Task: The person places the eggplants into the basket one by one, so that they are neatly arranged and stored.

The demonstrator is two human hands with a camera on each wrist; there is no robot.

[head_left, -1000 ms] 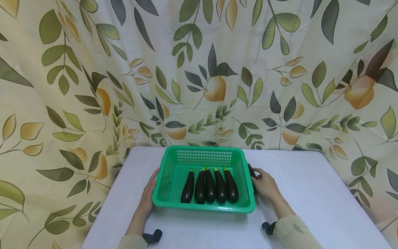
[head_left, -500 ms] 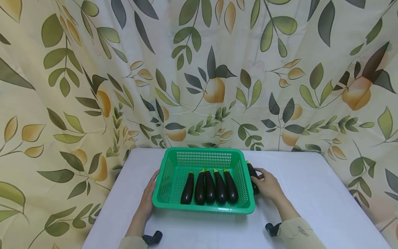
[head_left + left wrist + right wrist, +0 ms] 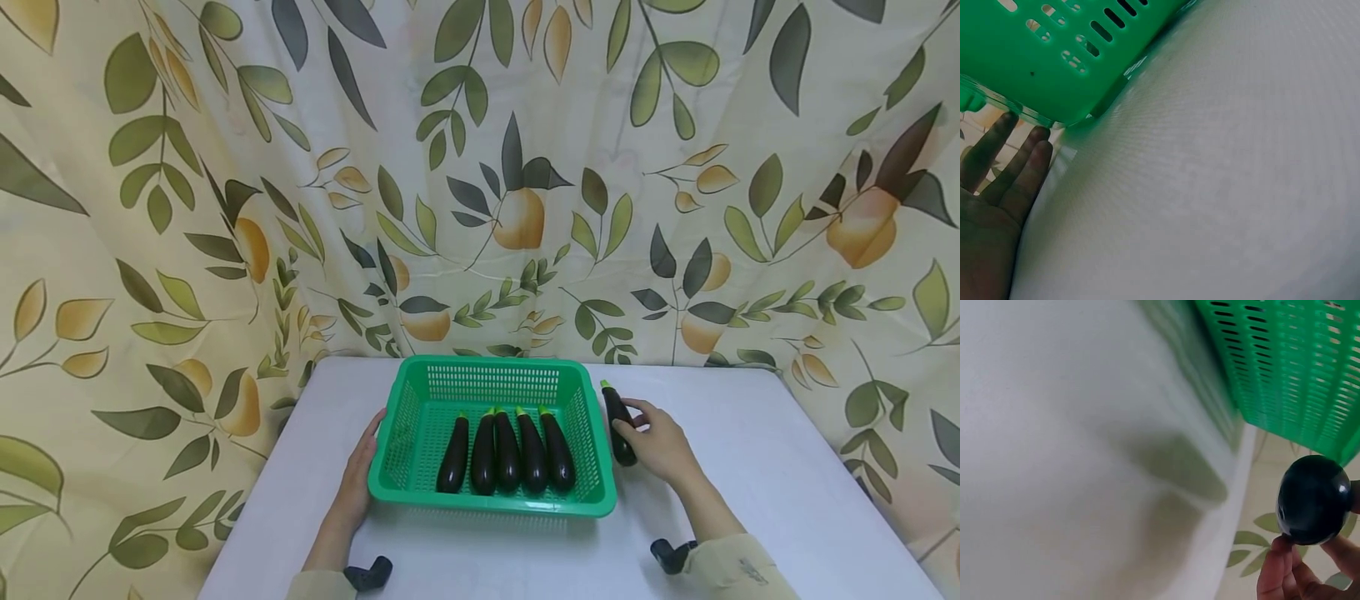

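A green plastic basket (image 3: 491, 507) stands on the table with several dark purple eggplants (image 3: 507, 450) lying side by side in it, green stem ends toward the back. At its left side is my left hand (image 3: 356, 471); in the left wrist view its fairly straight fingers (image 3: 1025, 178) touch the basket wall (image 3: 1060, 56). Just off the right side, my right hand (image 3: 660, 446) holds another eggplant (image 3: 617, 421) between thumb and fingers, stem end pointing back. The right wrist view shows this eggplant's round glossy end (image 3: 1313, 500) raised over the table, apart from the basket.
A white cloth covers the table (image 3: 720, 417). Behind it hangs a curtain (image 3: 525, 283) with a leaf and fruit print. Shadows of the right hand and eggplant fall on the cloth in the right wrist view.
My right hand has brought the eggplant out from behind the basket's right rim, moving it a little right and into fuller view. The left hand and basket stay in place.
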